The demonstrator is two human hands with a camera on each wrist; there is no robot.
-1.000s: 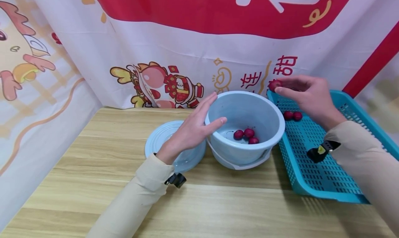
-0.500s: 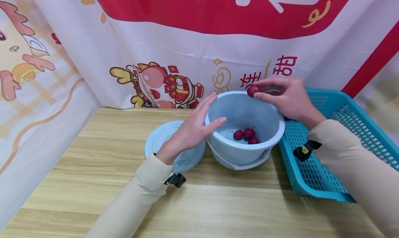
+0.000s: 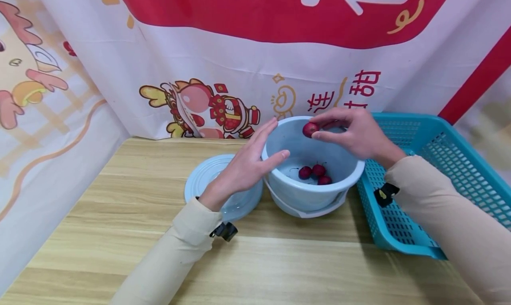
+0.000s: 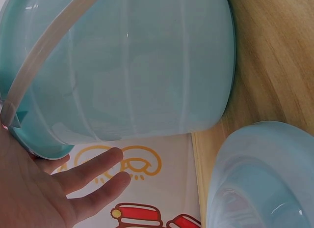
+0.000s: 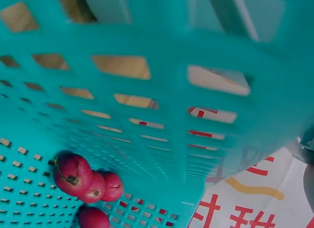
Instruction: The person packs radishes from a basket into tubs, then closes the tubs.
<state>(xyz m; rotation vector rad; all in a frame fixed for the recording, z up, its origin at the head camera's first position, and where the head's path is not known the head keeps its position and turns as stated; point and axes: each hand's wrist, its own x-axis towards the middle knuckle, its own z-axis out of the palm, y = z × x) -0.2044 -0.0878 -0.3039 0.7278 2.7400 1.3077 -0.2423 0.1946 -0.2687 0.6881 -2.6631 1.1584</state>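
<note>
My right hand (image 3: pixel 353 132) pinches a dark red cherry (image 3: pixel 309 129) between thumb and fingertips, over the inside of the pale blue bucket (image 3: pixel 309 197) near its back rim. Below, 3 more cherries (image 3: pixel 318 170) with thin stems lie together on the bucket's floor. My left hand (image 3: pixel 247 166) rests at the bucket's left rim, thumb across the rim and fingers stretched along the outside. The left wrist view shows the bucket's side wall (image 4: pixel 127 66) and those straight fingers (image 4: pixel 98 171). Several cherries (image 5: pixel 73 175) lie in a corner of the teal basket in the right wrist view.
The teal slotted basket (image 3: pixel 369 216) stands right of the bucket, partly under my right forearm. A round blue lid (image 3: pixel 199 176) lies on the wooden table (image 3: pixel 255 269), partly behind my left hand. The bucket's handle (image 3: pixel 304 214) hangs down in front. A printed cloth (image 3: pixel 223 56) hangs behind.
My right hand has carried the cherry left from above the basket to inside the bucket's opening, and slightly down. My left hand has stayed at the rim.
</note>
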